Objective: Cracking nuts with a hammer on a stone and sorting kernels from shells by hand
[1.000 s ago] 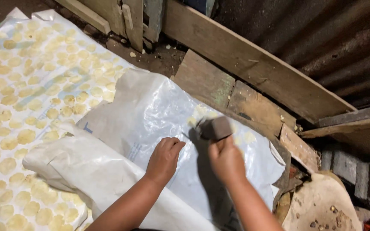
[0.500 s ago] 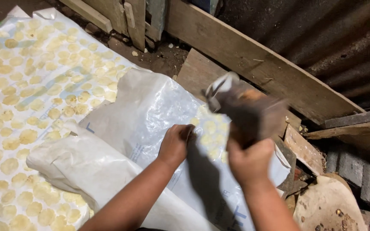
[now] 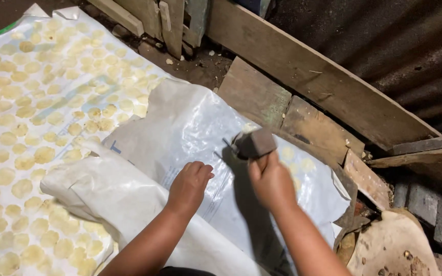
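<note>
Left and far: a big sheet (image 3: 37, 102) covered with pale round discs. Centre: a white plastic sheet (image 3: 190, 122) over more discs, near edge folded into a thick roll. Right, far side: wooden planks (image 3: 313, 76). Left hand (image 3: 189, 185) flat, fingers loosely curled, pressing the plastic. Right hand (image 3: 271, 183) closed around a dark block (image 3: 254, 143), held just above the plastic.

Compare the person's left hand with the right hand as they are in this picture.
The left hand lies palm down on the white plastic sheet and holds nothing; the right hand grips a dark blocky tool. The left hand's fingers are fairly flat, while the right hand's curl round the tool. Both are bare and reach over the same sheet.
</note>
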